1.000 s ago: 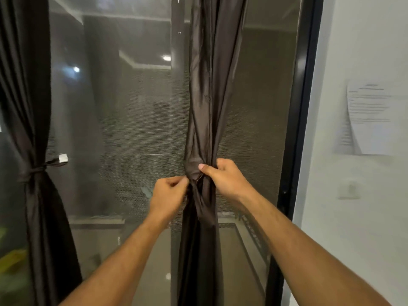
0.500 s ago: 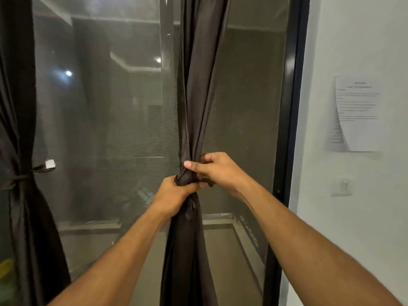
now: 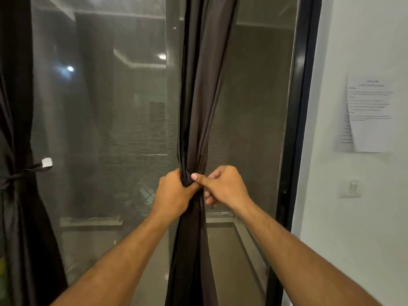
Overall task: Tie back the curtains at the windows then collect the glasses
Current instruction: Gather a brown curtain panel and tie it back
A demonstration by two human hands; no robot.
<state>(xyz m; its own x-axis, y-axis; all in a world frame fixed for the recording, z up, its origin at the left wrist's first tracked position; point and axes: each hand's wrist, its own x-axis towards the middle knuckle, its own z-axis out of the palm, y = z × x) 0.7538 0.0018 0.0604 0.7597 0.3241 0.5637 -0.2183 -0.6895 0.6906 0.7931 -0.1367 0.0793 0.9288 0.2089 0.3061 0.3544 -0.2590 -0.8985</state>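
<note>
1. At the window's middle, the left hand (image 3: pixel 174 193) is closing in a fist around the gathered dark curtain (image 3: pixel 199 111), bunching it into one narrow rope of cloth, while the right hand (image 3: pixel 223 186) is pinching the same bunch from its other side, thumb pressing the fabric and fingers curled; any tie band is hidden under the hands.
2. Judging by this, the tying-back step is under way on this panel; the next move is likely calling for cinching a band or knot while the left fist is keeping the gather tight.
3. Far left of the left hand, a second curtain (image 3: pixel 19 195) is hanging already cinched by a thin tie (image 3: pixel 26 172) ending in a white tag (image 3: pixel 47 162).
4. Behind both hands, the window glass (image 3: pixel 110 129) is reflecting ceiling lights; nothing is blocking the work.
5. Right of the right hand, past the dark frame (image 3: pixel 298 129), a paper notice (image 3: pixel 371 113) and a wall switch (image 3: pixel 351 188) are showing on the white wall.
6. No glasses are appearing anywhere in view.
</note>
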